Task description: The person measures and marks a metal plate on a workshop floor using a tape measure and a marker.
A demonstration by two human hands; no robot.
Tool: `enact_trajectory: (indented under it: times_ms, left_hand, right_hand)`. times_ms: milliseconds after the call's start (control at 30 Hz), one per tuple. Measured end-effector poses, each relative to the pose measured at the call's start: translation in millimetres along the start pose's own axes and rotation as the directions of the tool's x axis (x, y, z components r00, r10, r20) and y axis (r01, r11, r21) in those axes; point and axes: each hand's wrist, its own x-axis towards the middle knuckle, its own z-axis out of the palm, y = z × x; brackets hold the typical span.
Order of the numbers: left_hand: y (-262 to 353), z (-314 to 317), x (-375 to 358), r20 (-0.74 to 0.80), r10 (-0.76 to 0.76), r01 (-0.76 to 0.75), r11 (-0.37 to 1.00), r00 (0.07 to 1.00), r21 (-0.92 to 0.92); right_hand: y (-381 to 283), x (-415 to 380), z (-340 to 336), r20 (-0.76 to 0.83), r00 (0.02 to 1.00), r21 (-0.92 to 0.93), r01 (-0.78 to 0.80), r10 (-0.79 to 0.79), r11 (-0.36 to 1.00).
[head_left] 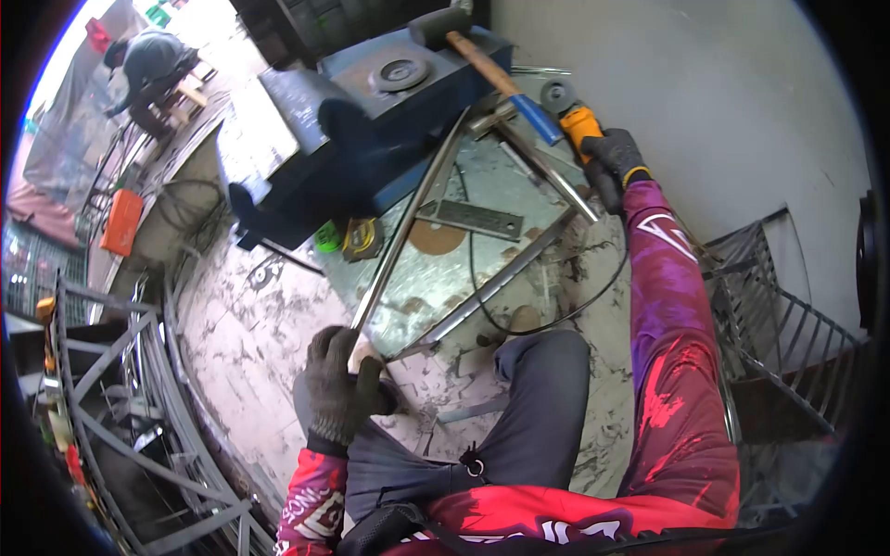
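My right hand (614, 167), in a dark glove, is wrapped round the yellow body of an angle grinder (579, 122) at the upper right. The grinder's disc points up and away from me. My left hand (338, 385), gloved too, is at the near end of a long metal bar (408, 222); its fingers are curled, but whether they grip the bar I cannot tell. A hammer (505, 82) with a blue and wooden handle lies beside the grinder. A metal plate (471, 219) and a tape measure (362, 238) rest on the sheet-metal surface (357, 278).
A large blue metal piece (371, 139) stands ahead with a disc (400, 74) on it. Metal frames (120, 371) fill the left side, a grille (797, 324) the right. A black cable (547, 329) loops near my knees. Another person (158, 69) bends at the upper left.
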Motion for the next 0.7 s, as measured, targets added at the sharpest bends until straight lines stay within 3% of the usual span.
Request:
enact_trajectory:
  times_ms: [33, 100, 167, 233, 300, 500, 567, 600, 667, 700]
  left_hand:
    - [-7, 6, -2, -0.011, -0.047, 0.047, 0.999, 0.999, 0.025]
    - [-18, 10, -4, 0.142, -0.237, 0.222, 0.968, 0.961, 0.114]
    - [-39, 21, -11, 0.151, -0.277, 0.275, 0.961, 0.949, 0.037]
    - [-41, 21, -5, 0.154, -0.295, 0.294, 0.955, 0.943, 0.031]
    - [-38, 17, 3, 0.257, -0.382, 0.395, 0.918, 0.888, 0.0]
    - [-56, 22, -9, 0.168, -0.327, 0.331, 0.944, 0.93, 0.006]
    - [-50, 16, -11, 0.278, -0.44, 0.449, 0.893, 0.854, 0.034]
    - [-56, 16, -14, 0.263, -0.428, 0.425, 0.902, 0.865, 0.069]
    - [-43, 1, -15, 0.289, -0.47, 0.477, 0.877, 0.834, 0.051]
    - [-48, 0, -21, 0.26, -0.441, 0.44, 0.896, 0.859, 0.067]
  right_hand:
    - [1, -1, -1, -0.003, 1.0, 0.024, -0.013, 0.013, 1.0]
    - [3, 2, -2, 0.009, 1.0, 0.05, -0.003, 0.002, 0.999]
    - [7, 11, 2, 0.065, 0.997, 0.045, -0.053, 0.05, 0.998]
    - [5, 9, 2, 0.022, 1.0, 0.029, -0.002, 0.002, 1.0]
    - [13, 9, 0, -0.035, 0.998, 0.034, 0.05, -0.049, 0.998]
    - [52, 36, 5, -0.038, 0.998, -0.001, 0.048, -0.048, 0.999]
    - [59, 50, 9, -0.087, 0.993, -0.052, 0.08, -0.085, 0.995]
    - [73, 59, 20, -0.187, 0.98, -0.066, 0.056, -0.067, 0.996]
    - [23, 2, 19, -0.233, 0.972, -0.119, 0.005, -0.033, 0.993]
    - [17, -1, 16, -0.171, 0.985, -0.006, -0.026, 0.025, 1.0]
